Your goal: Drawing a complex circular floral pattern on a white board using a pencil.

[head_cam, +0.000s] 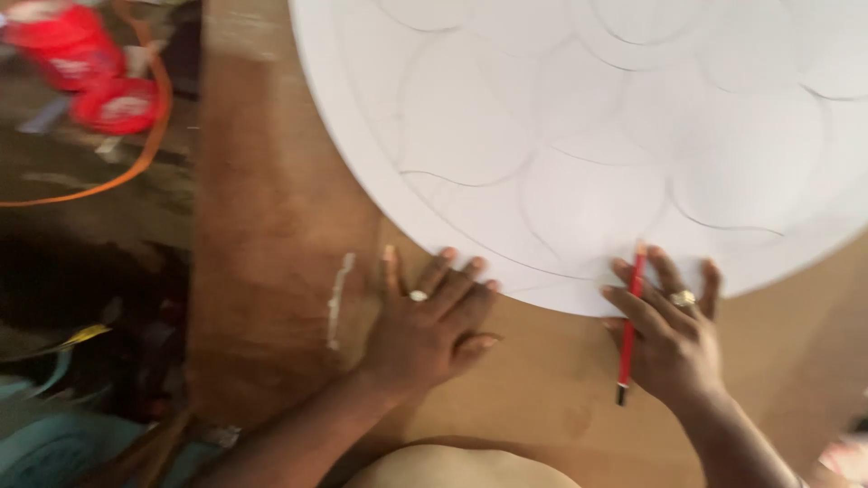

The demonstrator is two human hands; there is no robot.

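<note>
A large white round board [579, 126] with faint pencilled petal curves lies on a brown wooden table [271, 235]. My left hand [434, 316] rests flat, fingers spread, on the table with its fingertips at the board's near edge; it wears a ring and holds nothing. My right hand [669, 330], also ringed, holds a red pencil [630, 316] upright between its fingers, the tip touching the board's near rim.
A red container [81, 63] and an orange cord [136, 163] lie on the floor to the left of the table. A white smear [337, 303] marks the tabletop. Dark clutter and a teal object [45, 443] sit at lower left.
</note>
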